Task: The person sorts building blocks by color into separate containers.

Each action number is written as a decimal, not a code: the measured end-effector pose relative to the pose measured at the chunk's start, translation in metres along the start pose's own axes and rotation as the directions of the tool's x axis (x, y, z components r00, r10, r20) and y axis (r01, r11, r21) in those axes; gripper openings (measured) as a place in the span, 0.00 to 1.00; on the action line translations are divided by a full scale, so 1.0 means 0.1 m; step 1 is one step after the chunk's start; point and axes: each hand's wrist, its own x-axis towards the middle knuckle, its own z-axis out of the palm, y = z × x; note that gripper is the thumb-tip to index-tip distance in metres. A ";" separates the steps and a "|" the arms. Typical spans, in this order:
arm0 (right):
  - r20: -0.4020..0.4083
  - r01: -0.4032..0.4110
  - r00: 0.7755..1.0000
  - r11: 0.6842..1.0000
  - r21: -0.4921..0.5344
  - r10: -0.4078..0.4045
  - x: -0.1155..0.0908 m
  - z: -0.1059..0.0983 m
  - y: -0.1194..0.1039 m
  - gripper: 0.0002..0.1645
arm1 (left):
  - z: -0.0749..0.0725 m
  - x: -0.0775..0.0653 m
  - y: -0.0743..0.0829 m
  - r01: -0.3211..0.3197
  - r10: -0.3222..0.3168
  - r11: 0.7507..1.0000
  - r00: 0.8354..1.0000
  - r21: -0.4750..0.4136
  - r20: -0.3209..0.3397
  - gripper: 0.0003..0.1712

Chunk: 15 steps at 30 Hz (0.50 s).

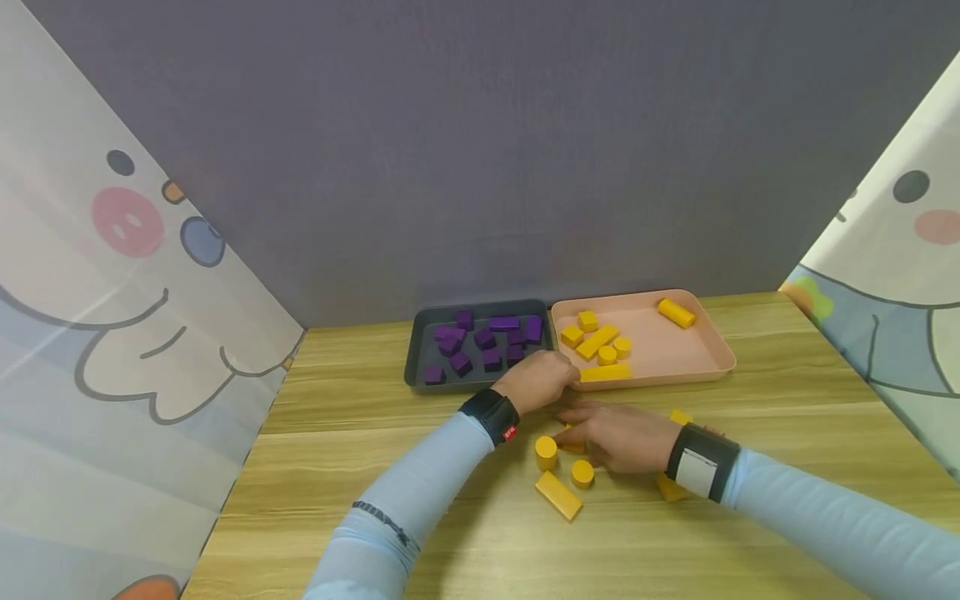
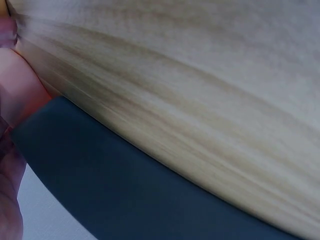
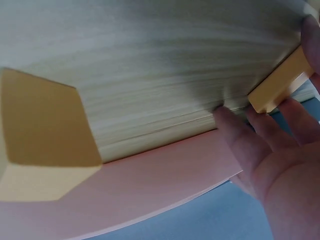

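Note:
My left hand (image 1: 538, 381) reaches over the left front corner of the pink tray (image 1: 667, 358), its fingertips at the end of a long yellow block (image 1: 609, 372). Whether they hold it is hidden; the left wrist view catches only a strip of fingers at its left edge. In front of the trays, my right hand (image 1: 626, 435) pinches a yellow block (image 3: 282, 85) between thumb and fingers, low over the table. Near these fingers stand a yellow cylinder (image 1: 546, 450) and a shorter round piece (image 1: 582, 474). A flat yellow block (image 1: 558, 496) lies closer to me.
A dark grey tray (image 1: 411, 354) with several purple blocks (image 1: 461, 362) adjoins the pink tray's left side. Several yellow pieces, including a cylinder (image 1: 676, 312), lie inside the pink one. More yellow blocks (image 1: 672, 489) are partly hidden by the right wrist. A grey wall (image 1: 480, 167) rises behind.

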 end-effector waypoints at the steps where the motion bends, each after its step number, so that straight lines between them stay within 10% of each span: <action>1: 0.002 -0.004 1.000 1.000 0.005 0.004 0.00 0.00 0.01 0.31 | -0.01 0.00 0.00 0.002 -0.002 1.000 1.000 0.001 0.001 0.14; 15: -0.027 -0.052 0.998 0.993 0.102 0.055 -0.10 -0.03 0.03 0.21 | 0.01 -0.02 0.01 0.002 -0.002 1.000 1.000 0.008 -0.019 0.13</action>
